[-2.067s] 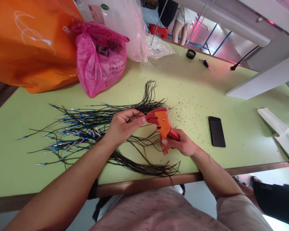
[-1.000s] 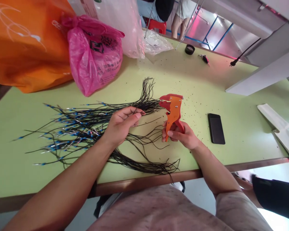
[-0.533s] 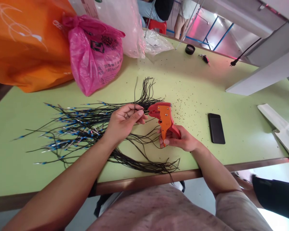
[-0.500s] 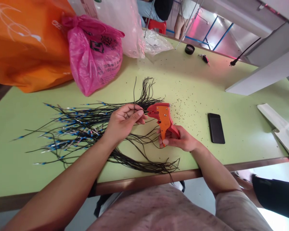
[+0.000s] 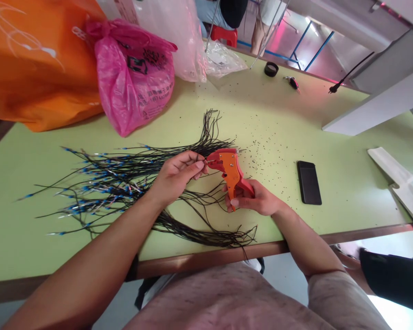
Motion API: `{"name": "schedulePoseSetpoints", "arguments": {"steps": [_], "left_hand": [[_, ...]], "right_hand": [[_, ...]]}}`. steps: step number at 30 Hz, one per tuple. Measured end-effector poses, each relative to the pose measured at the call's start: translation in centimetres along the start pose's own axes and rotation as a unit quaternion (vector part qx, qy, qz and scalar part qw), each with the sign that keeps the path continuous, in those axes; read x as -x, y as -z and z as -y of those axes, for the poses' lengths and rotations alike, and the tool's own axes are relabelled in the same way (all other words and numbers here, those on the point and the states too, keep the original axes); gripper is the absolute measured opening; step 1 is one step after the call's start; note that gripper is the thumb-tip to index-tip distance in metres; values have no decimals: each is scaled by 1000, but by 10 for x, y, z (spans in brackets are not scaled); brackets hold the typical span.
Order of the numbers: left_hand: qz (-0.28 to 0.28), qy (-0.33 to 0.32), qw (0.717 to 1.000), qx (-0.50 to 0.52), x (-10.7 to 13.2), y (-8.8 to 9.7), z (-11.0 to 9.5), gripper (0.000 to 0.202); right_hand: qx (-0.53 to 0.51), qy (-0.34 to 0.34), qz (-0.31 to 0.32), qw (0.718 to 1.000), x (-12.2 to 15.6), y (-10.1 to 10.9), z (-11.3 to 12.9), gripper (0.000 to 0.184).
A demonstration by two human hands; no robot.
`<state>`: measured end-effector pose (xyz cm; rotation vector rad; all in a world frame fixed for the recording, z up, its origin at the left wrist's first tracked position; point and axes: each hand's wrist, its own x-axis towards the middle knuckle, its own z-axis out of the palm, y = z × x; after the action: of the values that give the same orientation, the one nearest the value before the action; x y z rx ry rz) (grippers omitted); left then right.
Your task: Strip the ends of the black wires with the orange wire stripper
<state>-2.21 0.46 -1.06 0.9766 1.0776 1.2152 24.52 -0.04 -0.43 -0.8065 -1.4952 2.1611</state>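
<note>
My right hand [image 5: 249, 198] is wrapped round the handles of an orange and red wire stripper [image 5: 231, 167], whose jaws point left. My left hand [image 5: 181, 174] pinches a thin black wire [image 5: 206, 161] at the mouth of those jaws; how far its end goes in I cannot tell. Under and beside my left hand lies a bundle of black wires [image 5: 147, 158] with blue and silver connectors [image 5: 92, 189] at their left ends. A second bunch of black wire ends [image 5: 206, 237] spreads along the table's front edge.
A black phone [image 5: 309, 182] lies at right, with tiny black scraps [image 5: 261, 142] left of it. Pink [image 5: 134, 87] and orange bags [image 5: 37, 68] stand at back left. A black ring [image 5: 271, 69] and a plug [image 5: 333, 88] lie at the back.
The wire stripper has shifted slightly left towards my left hand. The wire's free end, which stood up above my left fingers, is now down at the jaws.
</note>
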Motion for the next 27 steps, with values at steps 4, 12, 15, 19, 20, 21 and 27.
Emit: {"name": "schedulePoseSetpoints", "arguments": {"steps": [4,12,15,19,20,21,27], "left_hand": [[21,-10,998,-58,0,3,-2,24],[14,-28,991,-129,-1,4,-10,35],[11,-31,990,-139,-1,4,-10,40],[21,-25,989,-145,0,7,-8,43],[27,-26,988,-148,0,8,-8,43],[33,-29,987,-152,0,9,-8,42],[44,-57,981,-179,0,10,-13,35]], "right_hand": [[-15,1,14,1000,0,0,0,42],[-21,-17,8,1000,1,-1,8,44],[-15,-18,15,1000,1,-1,9,43],[-24,-19,23,999,2,0,7,43],[-25,-17,27,999,2,1,6,44],[-26,-15,30,999,2,1,5,45],[-3,-11,16,1000,1,-3,5,39]]}}
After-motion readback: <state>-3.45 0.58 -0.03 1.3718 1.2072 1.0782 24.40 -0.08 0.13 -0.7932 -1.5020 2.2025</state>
